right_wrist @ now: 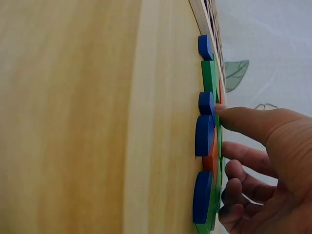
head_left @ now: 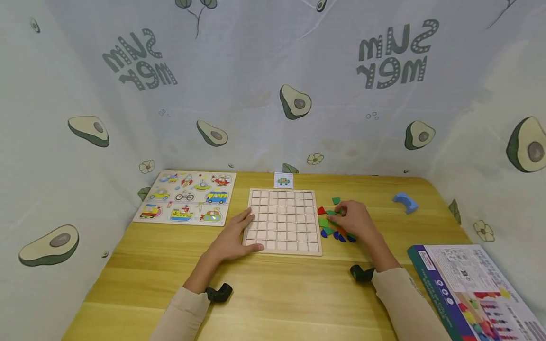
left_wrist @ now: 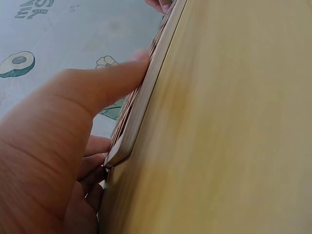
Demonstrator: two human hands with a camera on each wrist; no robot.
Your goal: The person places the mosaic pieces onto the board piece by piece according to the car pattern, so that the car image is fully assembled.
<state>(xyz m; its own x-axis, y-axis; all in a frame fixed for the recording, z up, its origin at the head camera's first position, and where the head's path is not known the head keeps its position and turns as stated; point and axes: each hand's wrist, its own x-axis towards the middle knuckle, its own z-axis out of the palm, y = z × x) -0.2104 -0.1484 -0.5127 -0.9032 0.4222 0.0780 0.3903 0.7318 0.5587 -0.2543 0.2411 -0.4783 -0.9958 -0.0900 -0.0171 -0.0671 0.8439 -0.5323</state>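
Note:
A wooden grid board lies flat on the table in the head view. My left hand rests at its near left corner, thumb on the front rim and fingers spread along the left side. In the left wrist view the thumb lies against the board's edge. My right hand reaches over a loose pile of coloured pieces right of the board. Its thumb and index fingertips are apart, right at the pieces. Blue pieces, a green piece and an orange piece show beneath in the right wrist view.
A small pattern card lies behind the board. At the back left is a vehicle picture puzzle. A blue arch block sits at the back right, and a printed box lies at the front right. A fabric wall encloses the table.

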